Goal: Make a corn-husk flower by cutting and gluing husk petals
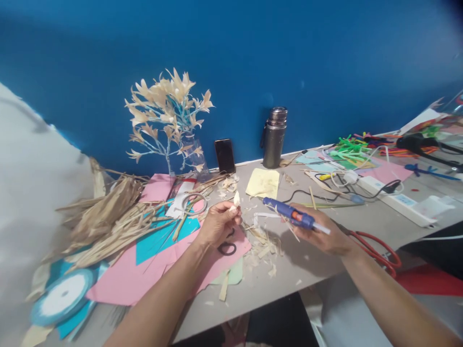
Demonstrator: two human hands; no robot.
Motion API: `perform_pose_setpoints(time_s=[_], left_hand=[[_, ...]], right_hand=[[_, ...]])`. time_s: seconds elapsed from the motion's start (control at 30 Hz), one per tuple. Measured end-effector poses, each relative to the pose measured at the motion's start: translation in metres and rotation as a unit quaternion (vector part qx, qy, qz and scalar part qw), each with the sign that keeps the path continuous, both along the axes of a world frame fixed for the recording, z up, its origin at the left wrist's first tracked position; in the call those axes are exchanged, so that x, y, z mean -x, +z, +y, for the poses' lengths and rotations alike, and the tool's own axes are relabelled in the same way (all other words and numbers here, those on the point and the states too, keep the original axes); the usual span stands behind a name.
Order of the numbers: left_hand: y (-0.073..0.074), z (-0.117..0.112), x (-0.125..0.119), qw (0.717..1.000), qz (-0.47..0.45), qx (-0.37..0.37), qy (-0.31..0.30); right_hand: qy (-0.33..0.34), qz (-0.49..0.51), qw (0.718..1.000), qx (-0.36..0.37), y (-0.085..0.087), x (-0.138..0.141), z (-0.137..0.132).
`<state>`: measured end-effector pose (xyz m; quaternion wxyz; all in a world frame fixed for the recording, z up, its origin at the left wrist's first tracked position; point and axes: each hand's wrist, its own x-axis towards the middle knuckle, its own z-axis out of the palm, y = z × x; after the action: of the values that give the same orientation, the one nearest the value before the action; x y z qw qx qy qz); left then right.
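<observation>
Between the thumb and fingers of my left hand (pixel 219 224) is a small pale petal-like piece (pixel 237 198), pinched upright. My right hand (pixel 325 232) is wrapped round a blue glue gun (pixel 289 211) with a white glue stick poking out of its back end; its nozzle points left, toward my left hand but apart from it. Beneath my left hand lie pink paper (pixel 155 274) and the dark handles of scissors (pixel 227 248), partly hidden. Pale scraps (pixel 265 246) litter the table between my hands.
Behind stand a vase of pale flowers (pixel 168 103), a phone (pixel 224 155) and a thermos flask (pixel 275 137). Dried husks (pixel 104 212) and a ribbon spool (pixel 62 296) lie left. Right are a power strip (pixel 392 200), cables, red-handled pliers (pixel 379 253) and pipe cleaners (pixel 349 147).
</observation>
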<state>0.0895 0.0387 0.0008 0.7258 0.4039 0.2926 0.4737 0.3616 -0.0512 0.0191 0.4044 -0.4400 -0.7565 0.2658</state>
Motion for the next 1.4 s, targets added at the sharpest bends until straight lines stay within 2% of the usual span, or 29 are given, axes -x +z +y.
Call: perform_pose_setpoints(time_s=[0.07,0.17,0.43,1.4], left_hand=[[0.000,-0.001,-0.001,1.000,0.007,-0.004,0.001],[0.000,-0.003,-0.002,1.000,0.023,-0.011,0.001],[0.004,-0.008,-0.002,0.997,0.071,-0.019,-0.001],[-0.001,-0.006,-0.002,0.997,0.067,-0.030,0.001]], right_hand=[[0.043,-0.018,0.997,-0.055,0.006,0.011,-0.006],[0.083,-0.042,0.992,-0.081,0.014,0.021,-0.009],[0.090,-0.069,0.990,-0.083,0.013,0.024,-0.008],[0.113,-0.082,0.985,-0.100,0.013,0.025,-0.006]])
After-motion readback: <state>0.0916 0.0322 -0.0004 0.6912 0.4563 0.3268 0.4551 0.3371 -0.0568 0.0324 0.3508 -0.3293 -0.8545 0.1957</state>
